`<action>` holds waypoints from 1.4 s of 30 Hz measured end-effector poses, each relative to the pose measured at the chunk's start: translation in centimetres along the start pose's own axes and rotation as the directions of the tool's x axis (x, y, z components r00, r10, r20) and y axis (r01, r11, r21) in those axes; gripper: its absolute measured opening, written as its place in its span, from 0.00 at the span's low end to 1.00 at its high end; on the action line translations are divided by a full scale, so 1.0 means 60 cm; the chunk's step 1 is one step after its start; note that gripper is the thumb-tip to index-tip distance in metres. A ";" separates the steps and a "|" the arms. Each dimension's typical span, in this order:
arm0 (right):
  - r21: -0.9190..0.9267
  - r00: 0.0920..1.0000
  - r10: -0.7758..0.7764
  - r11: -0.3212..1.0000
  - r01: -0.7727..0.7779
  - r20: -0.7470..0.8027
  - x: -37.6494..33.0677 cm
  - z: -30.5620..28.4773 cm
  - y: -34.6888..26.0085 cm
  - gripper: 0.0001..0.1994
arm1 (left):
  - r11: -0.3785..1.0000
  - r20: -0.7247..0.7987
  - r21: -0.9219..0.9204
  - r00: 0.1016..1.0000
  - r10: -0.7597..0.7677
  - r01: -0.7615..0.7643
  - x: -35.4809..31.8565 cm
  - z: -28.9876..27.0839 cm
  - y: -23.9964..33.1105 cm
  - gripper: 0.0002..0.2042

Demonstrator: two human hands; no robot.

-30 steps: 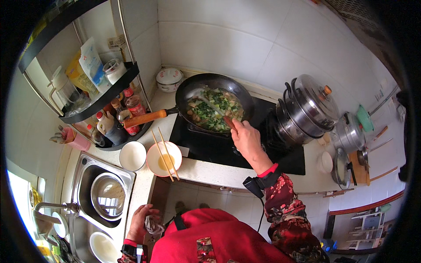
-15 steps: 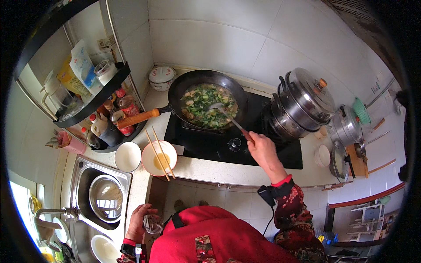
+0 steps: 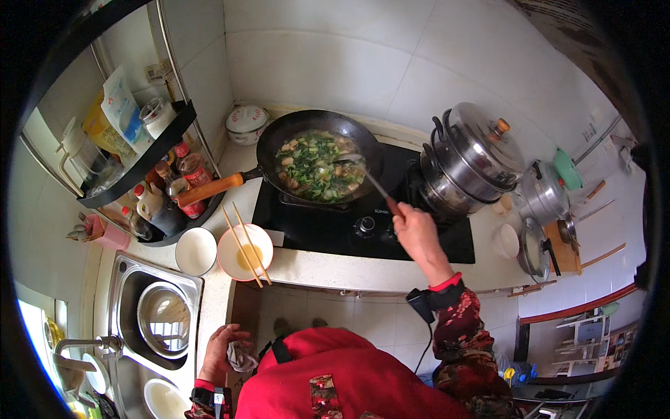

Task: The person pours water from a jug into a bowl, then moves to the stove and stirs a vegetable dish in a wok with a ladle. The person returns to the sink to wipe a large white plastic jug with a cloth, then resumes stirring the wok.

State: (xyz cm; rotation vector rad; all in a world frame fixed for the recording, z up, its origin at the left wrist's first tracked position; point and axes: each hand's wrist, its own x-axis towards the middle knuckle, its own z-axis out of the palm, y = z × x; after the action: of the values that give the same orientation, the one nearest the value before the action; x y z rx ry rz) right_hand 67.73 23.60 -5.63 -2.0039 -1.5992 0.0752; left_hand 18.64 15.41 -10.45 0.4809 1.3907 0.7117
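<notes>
My right hand (image 3: 420,239) is closed around the wooden handle of a metal spatula (image 3: 379,186). Its head rests in the right part of a black wok (image 3: 265,150), among chopped green leaves and pale chunks in liquid (image 3: 321,164). The wok sits on the black cooktop (image 3: 314,230), its wooden handle pointing left. Down by the counter edge near the sink, my left hand (image 3: 218,351) has its fingers curled on a crumpled greyish cloth (image 3: 242,357).
A bowl (image 3: 229,262) with yellowish residue and chopsticks across it stands beside a white bowl (image 3: 196,251). Stacked steel pots (image 3: 460,181) stand right of the wok. Sauce bottles (image 3: 159,209) crowd the corner rack. The sink (image 3: 129,279) holds a steel basin (image 3: 166,314).
The spatula head has shifted toward the right side of the wok, and the greens have moved with the stirring. My left hand stays put with the cloth. The whole view has shifted slightly.
</notes>
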 end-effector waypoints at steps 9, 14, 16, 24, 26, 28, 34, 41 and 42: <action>0.131 0.994 0.018 0.991 -0.004 -0.110 0.037 -0.001 -0.014 0.13 | 0.999 -0.015 0.012 0.999 0.037 -0.037 -0.021 0.014 0.019 0.13; 0.099 0.999 0.037 0.994 -0.039 0.022 0.048 0.002 -0.007 0.10 | 0.999 -0.003 -0.037 1.000 0.000 0.000 -0.010 -0.005 0.000 0.15; 0.157 0.997 0.036 0.987 -0.047 0.073 0.046 0.004 -0.008 0.14 | 0.999 -0.001 -0.038 1.000 -0.001 0.001 -0.011 -0.001 -0.001 0.15; 0.369 0.991 0.002 0.928 -0.053 0.135 -0.002 -0.103 -0.043 0.13 | 0.999 -0.029 0.017 0.999 0.027 -0.027 -0.021 0.000 0.008 0.14; 0.371 0.973 0.034 0.921 -0.119 0.229 -0.011 -0.116 -0.046 0.13 | 1.000 -0.030 -0.013 0.999 0.022 -0.022 -0.017 -0.002 0.004 0.15; 0.331 0.950 0.058 0.929 -0.163 0.307 -0.015 -0.113 -0.054 0.14 | 0.999 -0.029 -0.032 0.999 0.016 -0.017 -0.012 -0.003 -0.003 0.15; 0.181 0.999 -0.050 0.982 0.050 -0.003 0.002 -0.015 -0.022 0.13 | 0.999 -0.003 -0.036 1.000 0.017 -0.017 -0.022 0.017 0.017 0.15; 0.392 0.990 0.056 0.914 -0.102 0.129 -0.002 -0.071 -0.015 0.12 | 0.998 -0.033 -0.067 0.999 0.003 -0.005 -0.023 -0.002 -0.003 0.14; 0.430 0.979 0.066 0.891 -0.146 0.194 -0.004 -0.084 -0.014 0.12 | 0.997 -0.029 -0.073 1.000 0.002 -0.005 -0.022 -0.004 -0.006 0.15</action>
State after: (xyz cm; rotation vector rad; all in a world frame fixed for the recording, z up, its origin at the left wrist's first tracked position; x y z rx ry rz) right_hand 68.84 21.51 -1.08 -1.7554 -1.4131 0.6193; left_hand 18.44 14.21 -9.79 0.4168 1.3865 0.7725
